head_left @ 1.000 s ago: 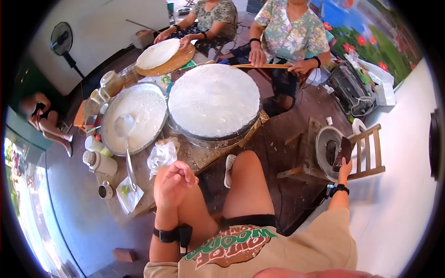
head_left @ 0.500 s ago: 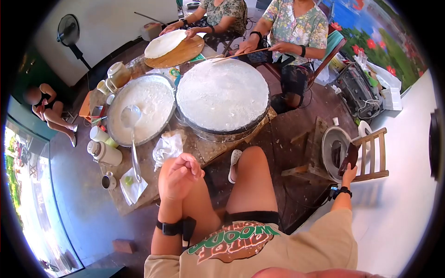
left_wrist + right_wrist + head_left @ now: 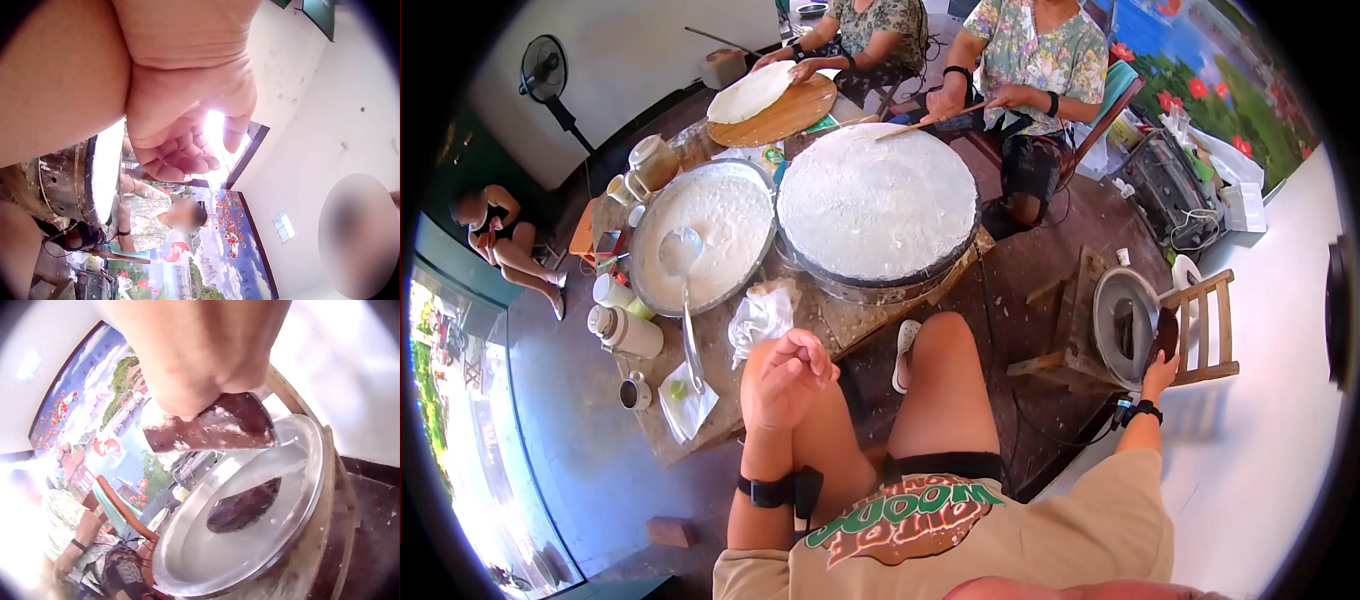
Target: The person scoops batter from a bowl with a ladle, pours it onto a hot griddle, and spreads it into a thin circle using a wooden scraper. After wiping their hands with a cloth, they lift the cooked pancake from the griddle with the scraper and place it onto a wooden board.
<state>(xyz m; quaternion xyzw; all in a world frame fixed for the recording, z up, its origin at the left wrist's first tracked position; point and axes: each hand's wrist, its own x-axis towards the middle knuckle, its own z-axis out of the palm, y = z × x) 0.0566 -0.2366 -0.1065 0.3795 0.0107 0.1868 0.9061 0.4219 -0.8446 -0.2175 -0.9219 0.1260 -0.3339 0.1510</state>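
Note:
Over at the right, my right hand (image 3: 1160, 372) grips a dark brown, curved scraper-like piece (image 3: 209, 425) with white smears on it. It is held above the rim of a metal basin (image 3: 181, 584) of cloudy liquid, which stands on a wooden chair. A dark shape (image 3: 245, 506) shows in the basin below it. My left hand (image 3: 792, 378) rests palm up by my left knee, fingers loosely curled and holding nothing. Nearest to it are a crumpled white cloth (image 3: 762, 318) and a round griddle (image 3: 900, 288) covered with a white layer.
Left of the griddle, a wide pan (image 3: 740, 215) of white batter holds a ladle (image 3: 687, 300). A flask (image 3: 628, 332) and a mug (image 3: 635, 391) stand by the table's left edge. Across sit two people, one holding a thin stick (image 3: 930, 120), the other a white sheet (image 3: 750, 92) over a round board.
The brown piece in my right hand has turned more edge-on and shifted slightly right. Across the table, the person's stick has swung round so its tip overlaps the griddle. My left hand stays by the knee.

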